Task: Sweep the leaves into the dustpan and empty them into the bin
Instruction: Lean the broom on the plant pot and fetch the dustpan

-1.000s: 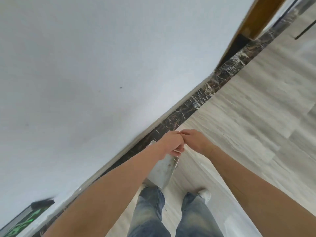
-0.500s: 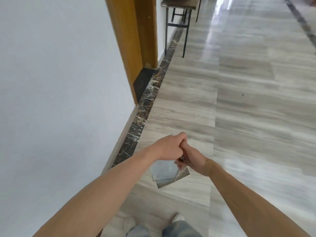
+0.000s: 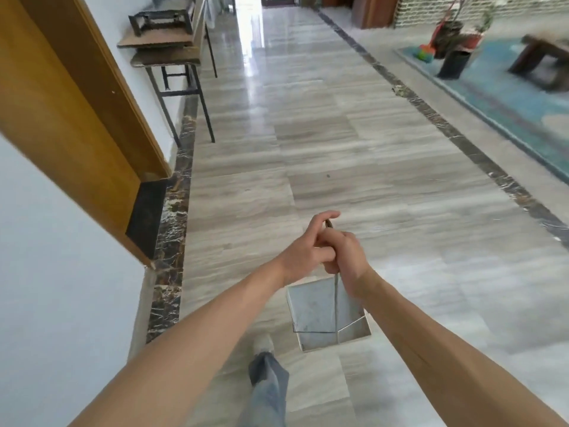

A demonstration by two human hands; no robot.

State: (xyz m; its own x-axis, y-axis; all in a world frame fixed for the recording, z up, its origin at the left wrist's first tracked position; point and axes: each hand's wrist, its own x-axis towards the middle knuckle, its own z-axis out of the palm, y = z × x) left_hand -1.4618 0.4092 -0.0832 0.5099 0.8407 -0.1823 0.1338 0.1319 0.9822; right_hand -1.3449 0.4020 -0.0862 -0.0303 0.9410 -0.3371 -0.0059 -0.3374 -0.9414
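A grey metal dustpan (image 3: 320, 315) hangs below my hands on a thin upright handle (image 3: 336, 291), its open mouth facing up. My right hand (image 3: 348, 257) grips the handle near its top. My left hand (image 3: 303, 251) lies against the right hand, fingers loosely curled at the handle's top end. The pan looks empty inside. A small clump of leaves (image 3: 399, 90) lies far ahead on the dark floor strip. A black bin (image 3: 453, 63) stands on the blue rug at the far right, with a broom (image 3: 426, 52) with a red handle beside it.
A white wall and a wooden door frame (image 3: 77, 118) run along the left. Stacked metal-legged tables (image 3: 172, 53) stand by the wall ahead. A blue rug (image 3: 508, 100), a dark low table (image 3: 545, 60) and potted plants (image 3: 462, 29) are at the right. My foot (image 3: 261, 346) is below.
The view has swung up from the wall to the corridor ahead. My hands with the dustpan have stayed together in front of me, and the bin, broom and leaves have come into sight.
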